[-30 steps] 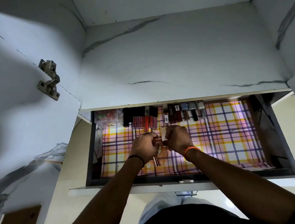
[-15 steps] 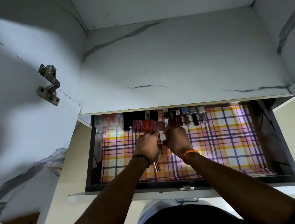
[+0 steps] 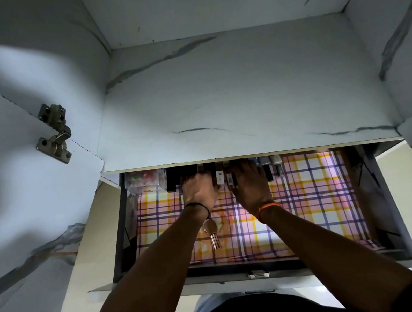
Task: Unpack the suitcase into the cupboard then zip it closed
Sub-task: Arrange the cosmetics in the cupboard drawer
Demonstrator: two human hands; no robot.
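An open cupboard drawer (image 3: pixel 245 269) is lined with a pink, yellow and purple check sheet (image 3: pixel 314 192). A row of small cosmetic tubes and boxes (image 3: pixel 221 178) stands along its back edge, partly under the shelf above. My left hand (image 3: pixel 200 191) is at the row's left part, fingers curled, fingertips hidden among the tubes. My right hand (image 3: pixel 249 185) lies just to the right with its fingers reaching forward over the tubes. A rose-gold tube (image 3: pixel 214 234) lies loose on the liner beside my left wrist. The suitcase is out of view.
A clear plastic box (image 3: pixel 143 180) sits in the drawer's back left corner. The white marble-look shelf (image 3: pixel 230 97) overhangs the drawer's back. The cupboard door (image 3: pixel 14 188) stands open at left, with a metal hinge (image 3: pixel 55 133).
Both hands moved from the middle of the drawer to the back row and drew apart. The rose-gold tube that was below my left hand now lies on the liner.
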